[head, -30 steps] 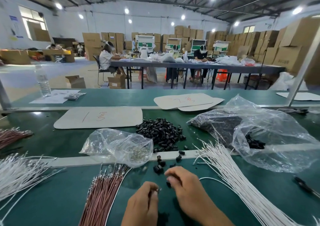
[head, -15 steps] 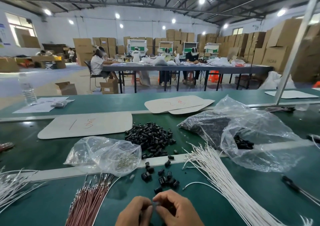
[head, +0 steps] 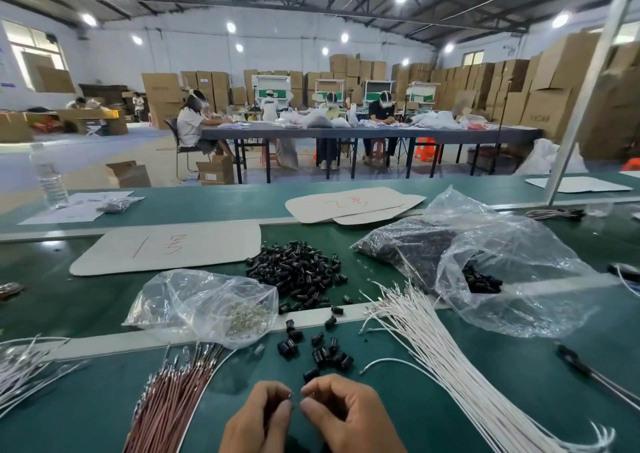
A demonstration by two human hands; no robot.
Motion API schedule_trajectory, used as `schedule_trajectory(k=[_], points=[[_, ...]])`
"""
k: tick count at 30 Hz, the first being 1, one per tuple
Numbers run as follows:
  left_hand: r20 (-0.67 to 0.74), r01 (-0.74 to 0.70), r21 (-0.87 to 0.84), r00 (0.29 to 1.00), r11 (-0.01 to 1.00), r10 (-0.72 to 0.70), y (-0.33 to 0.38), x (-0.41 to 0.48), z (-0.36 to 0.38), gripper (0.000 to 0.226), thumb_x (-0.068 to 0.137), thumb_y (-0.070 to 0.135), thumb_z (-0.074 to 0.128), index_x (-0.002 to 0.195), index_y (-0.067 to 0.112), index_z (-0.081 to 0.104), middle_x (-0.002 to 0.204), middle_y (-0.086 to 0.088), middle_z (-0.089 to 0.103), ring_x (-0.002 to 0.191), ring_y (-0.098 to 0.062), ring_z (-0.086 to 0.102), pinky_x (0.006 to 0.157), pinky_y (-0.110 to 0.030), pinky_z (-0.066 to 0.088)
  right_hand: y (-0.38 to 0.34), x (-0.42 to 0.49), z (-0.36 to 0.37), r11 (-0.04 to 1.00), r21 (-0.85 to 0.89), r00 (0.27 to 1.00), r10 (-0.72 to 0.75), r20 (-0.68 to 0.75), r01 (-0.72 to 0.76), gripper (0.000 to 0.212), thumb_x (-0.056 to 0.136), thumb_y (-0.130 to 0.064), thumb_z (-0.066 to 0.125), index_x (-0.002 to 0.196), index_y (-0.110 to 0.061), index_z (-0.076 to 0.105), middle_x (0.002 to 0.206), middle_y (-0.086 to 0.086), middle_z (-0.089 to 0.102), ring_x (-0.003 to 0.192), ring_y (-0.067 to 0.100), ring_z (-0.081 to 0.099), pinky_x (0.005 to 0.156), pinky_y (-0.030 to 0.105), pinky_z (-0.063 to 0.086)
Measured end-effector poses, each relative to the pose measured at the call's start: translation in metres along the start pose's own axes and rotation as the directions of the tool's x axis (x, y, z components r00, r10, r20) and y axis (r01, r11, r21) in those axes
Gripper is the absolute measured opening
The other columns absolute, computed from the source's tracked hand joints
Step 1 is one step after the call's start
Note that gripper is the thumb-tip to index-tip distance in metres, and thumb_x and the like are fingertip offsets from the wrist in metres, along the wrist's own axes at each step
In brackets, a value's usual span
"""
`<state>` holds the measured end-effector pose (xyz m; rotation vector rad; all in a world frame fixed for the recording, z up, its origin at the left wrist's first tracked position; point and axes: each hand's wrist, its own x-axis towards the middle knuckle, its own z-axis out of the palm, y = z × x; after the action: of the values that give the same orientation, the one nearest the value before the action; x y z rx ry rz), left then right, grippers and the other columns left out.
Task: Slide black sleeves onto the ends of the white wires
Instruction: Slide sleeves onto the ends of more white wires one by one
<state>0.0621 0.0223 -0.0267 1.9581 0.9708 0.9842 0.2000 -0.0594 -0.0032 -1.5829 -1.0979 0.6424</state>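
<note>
My left hand (head: 256,416) and my right hand (head: 348,414) meet fingertip to fingertip at the bottom centre, low over the green table. The left pinches a small shiny metal tip, apparently a wire end; the wire itself is hidden. The right pinches something dark, apparently a black sleeve, mostly covered by the fingers. Several loose black sleeves (head: 320,350) lie just beyond my hands, with a bigger sleeve pile (head: 298,272) behind. A bundle of white wires (head: 433,334) fans out to the right, and one loose white wire (head: 391,360) curls beside it.
Brown wires (head: 169,404) lie left of my hands under a clear bag of metal terminals (head: 207,307). A large plastic bag of sleeves (head: 502,272) sits right. More white wires (head: 24,366) lie far left, and a black tool (head: 581,369) far right. Cardboard sheets (head: 166,248) lie behind.
My right hand has drawn back from the loose sleeves and met my left hand, fingertips together. The camera has tilted up, so both hands sit lower in view.
</note>
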Motion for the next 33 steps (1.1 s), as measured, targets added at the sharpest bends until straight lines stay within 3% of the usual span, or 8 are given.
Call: schedule_trajectory(k=[3,7,12,18,21,27,33], points=[[0.064,-0.009,-0.016,0.998,1.000,0.010,0.002,-0.001,-0.004,0.026,0.082,0.011,0.067,0.087,0.036,0.059,0.066,0.008,0.067,0.052,-0.011,0.059,0.058,-0.020,0.048,0.001,0.002,0.000,1.000,0.025,0.997,0.007,-0.078,-0.005,0.017,0.087,-0.015,0.073,0.092,-0.031,0.078,0.077,-0.006,0.075,0.067,0.000,0.064,0.067,0.015,0.051],[0.088,-0.013,0.005,0.996,1.000,0.012,0.004,0.001,-0.006,0.019,0.082,0.010,0.068,0.078,0.029,0.063,0.076,0.009,0.065,0.050,-0.020,0.059,0.056,-0.018,0.046,0.002,0.004,0.000,0.993,0.115,0.995,0.031,-0.090,-0.021,0.024,0.094,-0.008,0.065,0.100,-0.029,0.074,0.088,-0.005,0.078,0.079,0.011,0.072,0.067,0.023,0.057],[0.091,-0.018,0.016,0.996,1.000,0.016,0.005,0.000,-0.005,0.022,0.082,0.008,0.068,0.075,0.028,0.062,0.070,0.013,0.065,0.043,-0.004,0.049,0.050,-0.014,0.041,0.002,0.003,0.002,0.998,0.062,1.000,0.015,-0.014,-0.014,0.026,0.095,-0.008,0.063,0.103,-0.030,0.073,0.087,-0.004,0.078,0.071,0.005,0.069,0.071,0.018,0.054],[0.061,-0.009,0.002,0.998,1.000,0.009,0.007,0.000,-0.005,0.019,0.085,0.014,0.066,0.082,0.033,0.061,0.068,0.005,0.066,0.055,-0.022,0.062,0.058,-0.027,0.053,0.000,0.000,0.001,1.000,-0.008,1.000,-0.004,0.017,0.004,0.025,0.092,-0.018,0.070,0.109,-0.036,0.075,0.087,-0.014,0.077,0.073,0.000,0.068,0.070,0.011,0.051],[0.069,-0.026,0.011,0.997,1.000,0.026,0.007,0.000,-0.006,0.025,0.086,0.012,0.065,0.069,0.031,0.063,0.064,0.003,0.066,0.053,-0.015,0.061,0.060,-0.027,0.052,0.000,0.000,0.001,1.000,-0.019,1.000,-0.013,0.018,0.013,0.025,0.092,-0.020,0.070,0.111,-0.036,0.074,0.090,-0.019,0.075,0.080,-0.003,0.069,0.072,0.009,0.050],[0.090,-0.035,-0.020,0.995,0.999,0.036,0.013,0.001,-0.009,0.018,0.084,0.012,0.068,0.073,0.027,0.065,0.067,0.001,0.068,0.052,-0.015,0.058,0.054,-0.019,0.046,0.001,0.000,0.002,1.000,0.000,1.000,-0.004,0.015,0.004,0.024,0.092,-0.020,0.068,0.110,-0.035,0.075,0.086,-0.012,0.077,0.072,-0.001,0.066,0.072,0.014,0.053],[0.117,-0.045,-0.043,0.992,0.998,0.050,0.018,-0.002,-0.011,0.016,0.078,0.013,0.075,0.070,0.023,0.065,0.052,0.006,0.059,0.041,-0.002,0.041,0.044,-0.016,0.036,0.006,0.002,0.004,1.000,0.011,1.000,-0.020,-0.010,0.020,0.016,0.091,-0.019,0.068,0.098,-0.031,0.076,0.070,-0.007,0.072,0.063,0.000,0.063,0.066,0.018,0.053]])
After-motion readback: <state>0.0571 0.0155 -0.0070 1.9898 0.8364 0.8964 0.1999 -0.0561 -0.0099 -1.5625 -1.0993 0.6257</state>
